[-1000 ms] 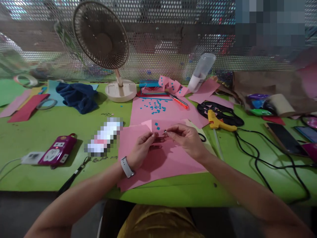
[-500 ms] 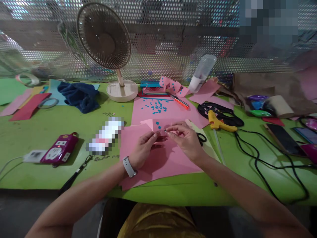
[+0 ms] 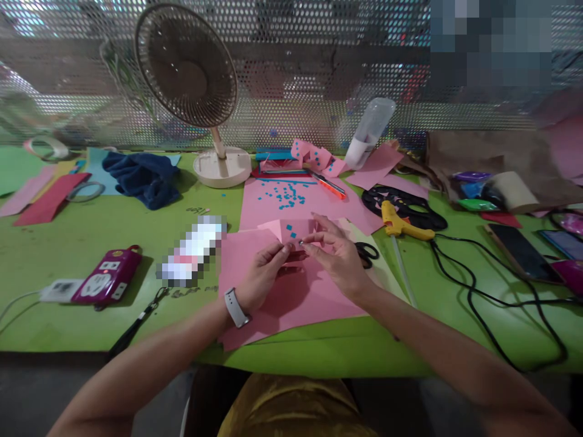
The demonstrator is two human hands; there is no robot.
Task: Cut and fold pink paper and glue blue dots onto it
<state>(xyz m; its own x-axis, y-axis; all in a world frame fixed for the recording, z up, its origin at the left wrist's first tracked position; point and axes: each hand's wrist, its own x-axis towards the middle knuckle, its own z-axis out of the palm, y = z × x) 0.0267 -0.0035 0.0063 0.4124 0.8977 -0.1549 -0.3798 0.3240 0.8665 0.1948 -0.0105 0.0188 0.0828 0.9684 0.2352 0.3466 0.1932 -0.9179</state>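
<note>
My left hand (image 3: 260, 272), with a grey band on its wrist, grips a small folded piece of pink paper (image 3: 274, 227) by its near edge. Two blue paper squares (image 3: 289, 227) show on the face of that piece. Thumb and forefinger of my right hand (image 3: 339, 260) are pinched together at the paper's near edge; whatever tiny thing lies between them is too small to name. Both hands are above a large pink sheet (image 3: 291, 315). Beside my right hand lie black-handled scissors (image 3: 370, 250), partly covered by it.
Blue paper bits (image 3: 289, 195) are scattered on another pink sheet (image 3: 255, 209) behind. An orange cutter (image 3: 332, 187) lies there. To the right are a yellow glue gun (image 3: 401, 224) with a trailing cable and a phone (image 3: 519, 252). A fan (image 3: 223, 167) and purple power strip (image 3: 109, 276) stand left.
My right hand has shifted slightly left, its fingertips closer to my left thumb, and more of the scissors shows. My left hand keeps hold of the pink paper. The view has moved slightly.
</note>
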